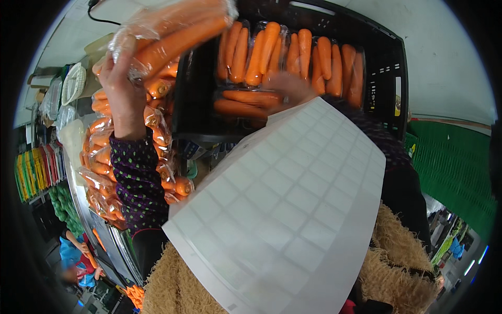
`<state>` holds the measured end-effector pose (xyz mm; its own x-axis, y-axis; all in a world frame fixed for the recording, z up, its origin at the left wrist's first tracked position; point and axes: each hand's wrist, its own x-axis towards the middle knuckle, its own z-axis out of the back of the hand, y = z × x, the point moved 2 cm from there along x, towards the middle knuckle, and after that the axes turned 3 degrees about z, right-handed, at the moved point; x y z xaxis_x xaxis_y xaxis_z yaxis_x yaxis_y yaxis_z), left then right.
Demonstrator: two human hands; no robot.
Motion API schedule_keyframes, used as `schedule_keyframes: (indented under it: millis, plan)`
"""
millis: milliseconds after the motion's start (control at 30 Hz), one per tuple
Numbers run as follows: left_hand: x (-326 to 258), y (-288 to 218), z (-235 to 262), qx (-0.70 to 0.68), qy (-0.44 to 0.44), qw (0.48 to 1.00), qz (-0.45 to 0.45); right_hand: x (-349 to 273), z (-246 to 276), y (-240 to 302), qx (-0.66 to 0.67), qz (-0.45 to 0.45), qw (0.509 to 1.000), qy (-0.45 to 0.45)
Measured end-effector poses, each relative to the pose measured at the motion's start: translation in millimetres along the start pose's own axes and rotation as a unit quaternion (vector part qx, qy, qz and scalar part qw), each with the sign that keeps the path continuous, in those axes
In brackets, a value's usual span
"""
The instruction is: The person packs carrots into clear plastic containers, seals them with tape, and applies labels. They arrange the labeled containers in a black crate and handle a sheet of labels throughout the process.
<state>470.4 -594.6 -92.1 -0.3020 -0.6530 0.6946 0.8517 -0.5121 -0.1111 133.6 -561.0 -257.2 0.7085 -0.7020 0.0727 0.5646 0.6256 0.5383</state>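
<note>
My left hand (124,86), raised at the upper left, is closed on a clear-wrapped pack of carrots (180,42), which is slightly blurred. Below it, more wrapped carrots (102,152) lie heaped. My right hand (293,90) is over a black crate (196,99), beside a carrot pack (243,107) lying sideways. Motion smears its fingers, so their grip is unclear. Behind it, wrapped carrot packs (269,52) stand in a row in the crate. A large white sheet of blank-looking labels (285,204) covers much of the foreground and hides most of my right forearm.
A white basket (73,83) stands at the left, above a row of coloured packets (39,170). A metal-edged conveyor or counter (117,246) runs along the lower left, where a person in blue (78,256) handles carrots. Green slatted material (455,167) is at the right.
</note>
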Motion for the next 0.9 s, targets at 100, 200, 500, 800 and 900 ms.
schedule_keyframes:
  millis: [100,200,500,800,900]
  plan:
    - [-4.4,-38.0,-32.1,-0.555,0.076,0.749,0.353,-26.7,125.0,13.6,-0.136,0.016,0.945,-0.297]
    - [5.1,-105.7,-60.8,-0.639,0.171,0.708,0.246,-16.9,154.1,28.9,-0.027,0.089,0.993,-0.074]
    - [3.1,-194.5,-107.1,-0.686,0.354,0.619,0.146,-110.4,115.4,-27.0,0.488,-0.238,0.828,0.143]
    - [-95.8,-189.4,-139.4,-0.257,0.463,0.848,0.033,-178.2,16.4,-31.4,-0.211,-0.063,0.975,0.03]
    - [-102.2,-200.3,-144.7,-0.222,0.453,0.863,-0.001,-184.1,-3.5,-36.0,-0.223,-0.01,0.975,0.002]
